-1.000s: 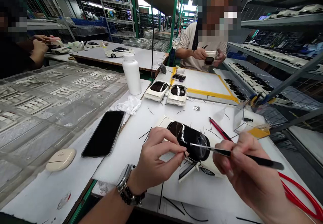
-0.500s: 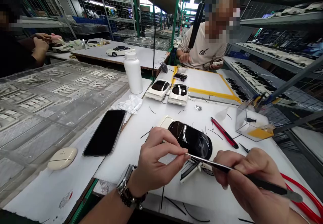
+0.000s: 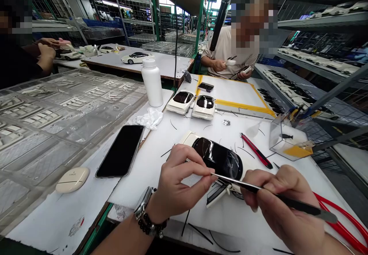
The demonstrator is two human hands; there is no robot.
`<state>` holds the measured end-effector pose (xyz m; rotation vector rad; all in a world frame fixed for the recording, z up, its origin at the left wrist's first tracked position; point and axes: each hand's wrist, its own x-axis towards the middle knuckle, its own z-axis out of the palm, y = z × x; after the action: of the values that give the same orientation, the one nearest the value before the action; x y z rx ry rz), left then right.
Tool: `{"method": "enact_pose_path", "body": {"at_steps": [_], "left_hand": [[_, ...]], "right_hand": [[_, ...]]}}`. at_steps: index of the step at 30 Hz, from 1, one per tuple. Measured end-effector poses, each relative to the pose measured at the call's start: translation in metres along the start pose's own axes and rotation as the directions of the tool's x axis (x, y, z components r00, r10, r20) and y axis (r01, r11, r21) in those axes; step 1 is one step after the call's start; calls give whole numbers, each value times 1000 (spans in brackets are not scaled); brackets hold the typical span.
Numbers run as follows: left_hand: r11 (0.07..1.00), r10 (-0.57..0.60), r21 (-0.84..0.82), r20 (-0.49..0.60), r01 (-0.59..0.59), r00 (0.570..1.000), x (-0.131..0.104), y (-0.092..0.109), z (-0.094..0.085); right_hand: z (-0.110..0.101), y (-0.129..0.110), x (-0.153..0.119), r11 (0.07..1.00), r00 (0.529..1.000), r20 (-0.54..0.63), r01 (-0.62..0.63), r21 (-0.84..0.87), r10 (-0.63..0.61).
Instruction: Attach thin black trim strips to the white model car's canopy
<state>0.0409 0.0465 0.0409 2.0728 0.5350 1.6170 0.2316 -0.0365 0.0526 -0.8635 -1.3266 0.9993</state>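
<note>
My right hand (image 3: 290, 205) is closed around a pair of dark metal tweezers (image 3: 301, 206), whose slim tips point left. At those tips the thumb and forefinger of my left hand (image 3: 184, 182) are pinched together; anything between them is too small to make out. Just behind both hands stands a white model car (image 3: 188, 138) with a glossy black roof (image 3: 217, 159). Its near-side door (image 3: 217, 195) is swung out, with a black strip along it. My left hand covers part of the car body.
Around the car lie thin black strips (image 3: 200, 233), a red craft knife (image 3: 255, 150), red-handled pliers or scissors (image 3: 342, 216) and a clear box (image 3: 290, 142). Two white model cars (image 3: 203, 111), a white bottle (image 3: 152, 82), a phone (image 3: 120, 151) and parts trays (image 3: 66, 109) stand farther off. A co-worker (image 3: 230, 56) sits opposite.
My right hand and the tweezers have tilted slightly, while the left pinch stays at the tips. Across the table, the co-worker's hand has moved inward and now holds a small white item.
</note>
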Motion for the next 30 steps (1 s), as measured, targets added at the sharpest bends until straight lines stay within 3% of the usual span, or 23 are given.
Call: {"method": "enact_pose_path", "body": {"at_steps": [4, 10, 20, 25, 30], "left_hand": [[999, -25, -22, -2, 25, 1000, 0, 0, 0], [999, -28, -30, 10, 28, 1000, 1, 0, -1], [995, -85, -38, 45, 87, 995, 0, 0, -1], [973, -213, -53, 153, 223, 965, -1, -3, -1], [968, -231, -66, 130, 241, 964, -1, -3, -1]], "right_hand": [[-6, -1, 1, 999, 999, 6, 38, -23, -38], [-12, -6, 5, 991, 988, 128, 103, -90, -91], [-13, 0, 7, 986, 978, 165, 143, -88, -127], [-14, -1, 11, 985, 985, 101, 146, -88, -137], [-14, -3, 13, 985, 989, 46, 145, -92, -141]]}}
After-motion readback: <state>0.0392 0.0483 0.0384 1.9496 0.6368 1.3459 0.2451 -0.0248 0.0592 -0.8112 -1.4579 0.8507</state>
